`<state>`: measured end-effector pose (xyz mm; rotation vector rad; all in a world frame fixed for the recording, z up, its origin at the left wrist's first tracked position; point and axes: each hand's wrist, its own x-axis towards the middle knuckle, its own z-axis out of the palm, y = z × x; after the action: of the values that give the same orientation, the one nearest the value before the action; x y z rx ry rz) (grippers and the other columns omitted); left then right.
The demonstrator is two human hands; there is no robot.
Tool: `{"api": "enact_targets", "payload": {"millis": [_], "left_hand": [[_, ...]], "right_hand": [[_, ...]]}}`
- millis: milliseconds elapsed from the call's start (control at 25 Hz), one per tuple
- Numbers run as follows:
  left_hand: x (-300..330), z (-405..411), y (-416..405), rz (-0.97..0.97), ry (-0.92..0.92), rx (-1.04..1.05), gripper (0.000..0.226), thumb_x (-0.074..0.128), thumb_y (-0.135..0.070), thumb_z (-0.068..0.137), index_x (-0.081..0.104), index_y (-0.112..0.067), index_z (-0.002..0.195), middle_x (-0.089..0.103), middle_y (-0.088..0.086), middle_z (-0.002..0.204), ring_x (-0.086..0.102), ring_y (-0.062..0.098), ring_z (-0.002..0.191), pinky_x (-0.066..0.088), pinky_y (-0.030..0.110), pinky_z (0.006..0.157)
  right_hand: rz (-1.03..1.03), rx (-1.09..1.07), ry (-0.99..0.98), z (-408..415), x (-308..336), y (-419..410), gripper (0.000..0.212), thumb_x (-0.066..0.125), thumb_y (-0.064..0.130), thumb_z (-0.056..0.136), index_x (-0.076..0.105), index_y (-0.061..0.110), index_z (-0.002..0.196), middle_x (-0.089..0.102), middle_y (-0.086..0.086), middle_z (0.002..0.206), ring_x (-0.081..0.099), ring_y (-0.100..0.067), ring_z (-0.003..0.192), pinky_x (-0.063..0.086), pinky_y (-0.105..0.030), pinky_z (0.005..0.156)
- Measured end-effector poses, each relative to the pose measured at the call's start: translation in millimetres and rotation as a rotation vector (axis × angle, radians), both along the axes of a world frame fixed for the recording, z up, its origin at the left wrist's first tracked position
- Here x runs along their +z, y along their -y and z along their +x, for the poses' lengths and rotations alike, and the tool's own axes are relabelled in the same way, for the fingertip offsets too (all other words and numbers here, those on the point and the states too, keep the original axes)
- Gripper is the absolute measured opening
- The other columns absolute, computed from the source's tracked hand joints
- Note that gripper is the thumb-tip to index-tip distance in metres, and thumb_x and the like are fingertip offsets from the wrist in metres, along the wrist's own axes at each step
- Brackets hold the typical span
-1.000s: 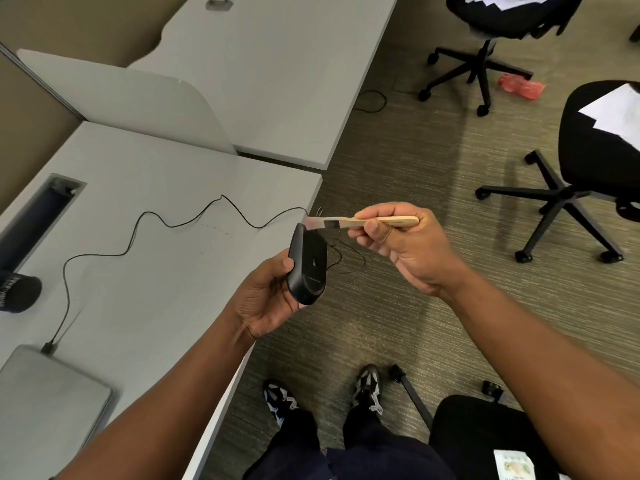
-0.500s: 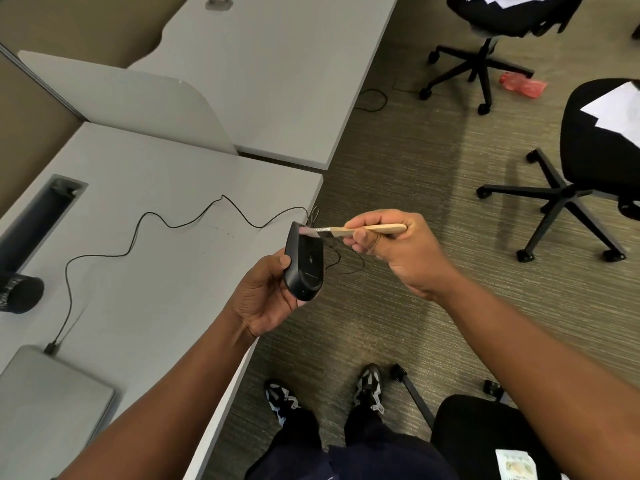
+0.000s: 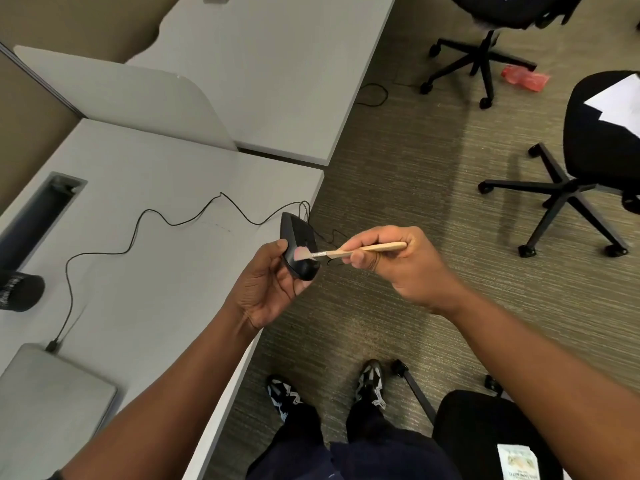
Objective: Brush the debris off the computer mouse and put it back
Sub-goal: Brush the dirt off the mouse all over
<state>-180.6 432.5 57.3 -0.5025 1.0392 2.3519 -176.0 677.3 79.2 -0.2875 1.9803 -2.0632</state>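
Observation:
A black wired computer mouse is held tilted on its side past the desk's right edge, with my left hand gripping it from below and behind. Its thin black cable snakes across the grey desk to a laptop. My right hand pinches a small wooden-handled brush. The brush's pale bristles press against the mouse's side, near its lower half.
A closed grey laptop lies at the desk's near left corner. A dark cylinder and a cable slot sit at the left. Black office chairs stand on the carpet to the right, another by my legs.
The brush has swept down the mouse from its top end to near its lower half. Both hands have stayed in about the same place.

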Motion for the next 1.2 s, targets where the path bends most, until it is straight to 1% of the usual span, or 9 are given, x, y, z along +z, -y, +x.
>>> {"api": "enact_targets", "payload": {"millis": [80,200,360,480,600,720,880,1080,1200], "left_hand": [[1.5,-0.5,0.6,-0.005,0.001,0.018,0.084,0.106,-0.027,0.041,0.068,-0.011,0.114,0.075,0.016,0.108,0.074,0.026,0.094,0.067,0.037,0.072],[0.9,0.8,2.1,0.021,0.027,0.028,0.091,0.106,-0.024,0.043,0.065,-0.011,0.124,0.076,0.019,0.113,0.075,0.031,0.097,0.067,0.04,0.07],[-1.0,1.4,2.2,0.03,0.037,-0.017,0.071,0.105,-0.023,0.049,0.069,-0.007,0.108,0.072,0.02,0.117,0.072,0.031,0.102,0.067,0.038,0.077],[-0.2,-0.4,-0.8,0.025,0.033,-0.004,0.07,0.104,-0.024,0.051,0.068,-0.009,0.109,0.064,0.018,0.121,0.065,0.03,0.108,0.066,0.038,0.078],[-0.6,-1.1,-1.1,0.034,0.04,0.043,0.092,0.105,-0.025,0.048,0.062,-0.008,0.128,0.067,0.018,0.122,0.069,0.03,0.106,0.067,0.039,0.076],[0.8,-0.9,-2.7,0.046,0.036,0.051,0.096,0.106,-0.024,0.042,0.064,-0.008,0.127,0.073,0.02,0.112,0.074,0.031,0.094,0.067,0.04,0.072],[1.1,-2.8,-2.9,0.069,0.02,0.037,0.095,0.106,-0.023,0.042,0.062,-0.007,0.125,0.074,0.019,0.114,0.074,0.029,0.099,0.067,0.039,0.078],[-1.8,0.2,-6.9,-0.007,-0.031,-0.012,0.054,0.106,-0.03,0.043,0.081,-0.013,0.088,0.075,0.016,0.11,0.075,0.027,0.096,0.062,0.037,0.087],[-5.0,1.3,-6.3,0.02,0.001,0.013,0.064,0.106,-0.03,0.042,0.081,-0.009,0.096,0.076,0.015,0.109,0.077,0.025,0.094,0.063,0.037,0.086]], "right_hand": [[0.042,0.051,-0.009,1.1,-0.1,-6.5,0.021,0.074,0.019,0.088,0.079,0.008,0.105,0.075,-0.022,0.097,0.066,-0.04,0.088,0.054,-0.046,0.076],[0.138,0.067,-0.037,-1.5,-1.4,-15.8,0.017,0.074,0.02,0.089,0.081,0.013,0.103,0.074,-0.022,0.094,0.061,-0.051,0.088,0.052,-0.053,0.072],[0.004,0.003,-0.094,-4.4,10.7,-8.3,0.016,0.073,0.01,0.09,0.078,0.008,0.105,0.076,-0.02,0.101,0.068,-0.046,0.096,0.057,-0.057,0.084],[0.05,0.079,-0.103,-3.3,11.5,0.1,0.015,0.074,0.01,0.091,0.079,0.011,0.106,0.075,-0.024,0.098,0.064,-0.054,0.09,0.053,-0.064,0.077],[0.223,0.119,-0.165,-2.6,4.9,-5.5,0.016,0.075,0.006,0.09,0.08,0.011,0.104,0.078,-0.008,0.098,0.072,-0.028,0.091,0.058,-0.048,0.082],[0.323,0.133,-0.17,-1.2,-1.2,-13.6,0.015,0.076,0.008,0.09,0.081,0.015,0.102,0.079,0.001,0.095,0.072,-0.014,0.089,0.057,-0.031,0.077],[0.063,-0.017,-0.088,-4.3,8.3,-10.8,0.013,0.074,0.016,0.09,0.08,0.016,0.102,0.077,-0.017,0.094,0.068,-0.049,0.087,0.057,-0.057,0.075],[-0.043,0.002,0.066,-12.3,17.3,6.4,0.017,0.075,0.024,0.083,0.08,0.016,0.097,0.077,-0.02,0.096,0.07,-0.03,0.091,0.056,-0.058,0.092],[0.018,0.041,0.116,-14.3,13.4,-1.6,0.014,0.075,0.02,0.085,0.08,0.013,0.096,0.075,-0.025,0.093,0.069,-0.03,0.089,0.057,-0.056,0.091]]}}
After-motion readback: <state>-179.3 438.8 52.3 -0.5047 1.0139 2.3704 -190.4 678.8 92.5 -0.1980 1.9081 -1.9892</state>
